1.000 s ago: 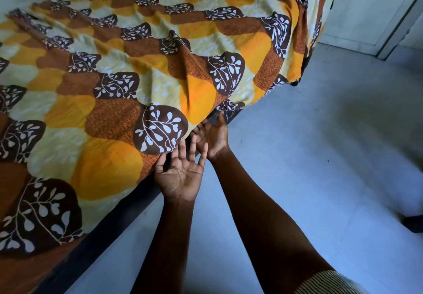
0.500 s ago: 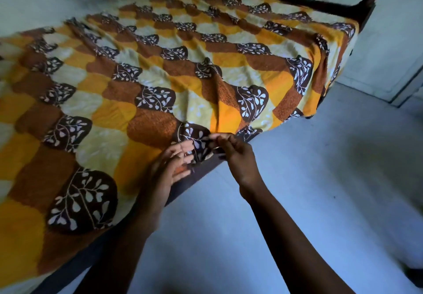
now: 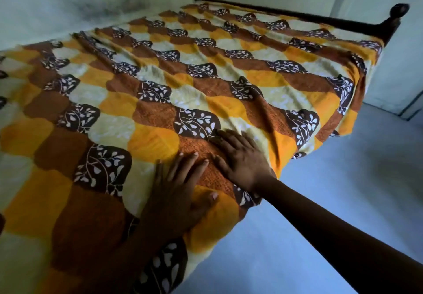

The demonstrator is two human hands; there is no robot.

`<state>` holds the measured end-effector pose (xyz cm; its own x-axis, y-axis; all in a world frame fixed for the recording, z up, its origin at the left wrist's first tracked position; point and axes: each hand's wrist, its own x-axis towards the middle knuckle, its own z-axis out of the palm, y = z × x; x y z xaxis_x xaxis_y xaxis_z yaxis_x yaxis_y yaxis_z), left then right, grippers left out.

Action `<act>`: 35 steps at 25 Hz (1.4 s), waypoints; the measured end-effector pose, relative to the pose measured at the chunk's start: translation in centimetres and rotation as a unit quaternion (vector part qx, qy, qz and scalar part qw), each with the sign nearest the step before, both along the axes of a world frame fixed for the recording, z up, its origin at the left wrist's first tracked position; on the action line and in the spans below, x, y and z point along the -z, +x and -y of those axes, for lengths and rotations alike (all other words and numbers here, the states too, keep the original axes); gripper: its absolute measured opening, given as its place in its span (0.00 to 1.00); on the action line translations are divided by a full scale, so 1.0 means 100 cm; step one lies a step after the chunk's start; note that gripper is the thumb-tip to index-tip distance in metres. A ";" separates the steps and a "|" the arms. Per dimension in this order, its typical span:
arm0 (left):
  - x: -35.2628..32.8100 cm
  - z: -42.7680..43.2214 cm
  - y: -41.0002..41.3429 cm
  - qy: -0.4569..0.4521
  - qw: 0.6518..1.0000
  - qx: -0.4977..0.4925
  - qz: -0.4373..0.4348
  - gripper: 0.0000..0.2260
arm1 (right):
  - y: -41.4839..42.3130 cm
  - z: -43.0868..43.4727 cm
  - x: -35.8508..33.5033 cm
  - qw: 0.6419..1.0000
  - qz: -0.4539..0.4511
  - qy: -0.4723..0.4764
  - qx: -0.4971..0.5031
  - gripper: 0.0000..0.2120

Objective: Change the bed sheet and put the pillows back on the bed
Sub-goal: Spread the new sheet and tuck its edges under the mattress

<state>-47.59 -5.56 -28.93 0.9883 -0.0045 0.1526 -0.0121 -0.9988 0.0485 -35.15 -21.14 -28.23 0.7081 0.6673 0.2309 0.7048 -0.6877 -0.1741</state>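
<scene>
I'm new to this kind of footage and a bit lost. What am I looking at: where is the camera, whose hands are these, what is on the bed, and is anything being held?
There is no machine here. A person wears one wide-angle camera on the head, so you look forward and down along their own arms. The left hand and right hand lie flat, fingers straight, side by side on a sheet patterned in orange, brown and cream with leaf prints, near the bed's edge. The sheet covers the bed and hangs over the side towards the floor; some creases run across it. A dark bed frame with round knobs stands at the far end. Neither hand holds anything; they only press on the cloth. No pillow shows in this picture.
</scene>
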 end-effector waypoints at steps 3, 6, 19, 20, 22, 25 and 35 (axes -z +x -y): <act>-0.001 0.004 -0.003 -0.007 1.000 -0.004 0.025 0.33 | -0.002 0.000 0.005 0.999 0.025 0.019 0.013 0.27; -0.001 0.004 -0.005 -0.012 0.999 -0.009 0.030 0.31 | -0.002 -0.001 0.012 0.998 0.039 0.043 0.011 0.25; -0.023 0.016 -0.009 0.027 0.996 -0.037 -0.079 0.33 | -0.002 -0.001 -0.013 0.998 -0.045 -0.034 0.011 0.24; -0.030 0.016 -0.008 0.021 0.992 -0.045 -0.117 0.34 | 0.003 0.000 -0.027 0.994 -0.103 -0.042 -0.008 0.22; -0.047 0.014 -0.004 0.001 0.977 -0.050 -0.207 0.37 | 0.019 0.010 -0.056 0.970 -0.238 -0.005 -0.059 0.20; -0.088 0.025 0.013 -0.055 0.948 -0.061 -0.307 0.38 | 0.031 0.050 -0.102 0.899 -0.416 0.132 -0.019 0.17; -0.241 0.198 0.092 -0.422 0.882 -0.142 -0.157 0.14 | 0.076 0.259 -0.261 0.879 -0.425 0.160 0.143 0.12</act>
